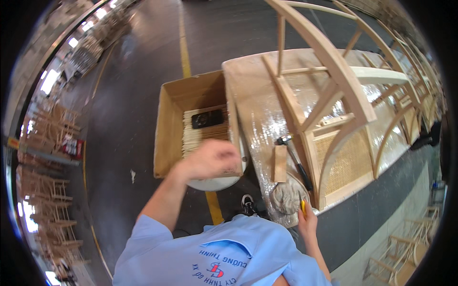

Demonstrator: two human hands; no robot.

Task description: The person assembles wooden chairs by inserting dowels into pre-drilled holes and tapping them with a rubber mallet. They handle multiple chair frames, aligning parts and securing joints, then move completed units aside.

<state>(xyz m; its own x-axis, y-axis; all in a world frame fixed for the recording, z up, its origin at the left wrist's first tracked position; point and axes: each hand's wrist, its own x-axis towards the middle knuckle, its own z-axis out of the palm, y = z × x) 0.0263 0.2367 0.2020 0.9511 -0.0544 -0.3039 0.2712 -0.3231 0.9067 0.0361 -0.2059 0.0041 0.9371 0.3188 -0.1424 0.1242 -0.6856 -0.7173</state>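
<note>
Our left hand point(212, 159), blurred, grip unclear, reaches into one cardboard box point(168, 128) of thin strips point(202, 133) lying left-right; our right hand point(305, 217) pinches one upright yellow tool point(303, 206).

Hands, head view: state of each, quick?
Left hand: curled over the cardboard box of thin wooden strips; grip cannot be told.
Right hand: closed on a yellow tool.

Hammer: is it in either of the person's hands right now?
No, the hammer lies on the wrapped table, apart from both hands.
</note>
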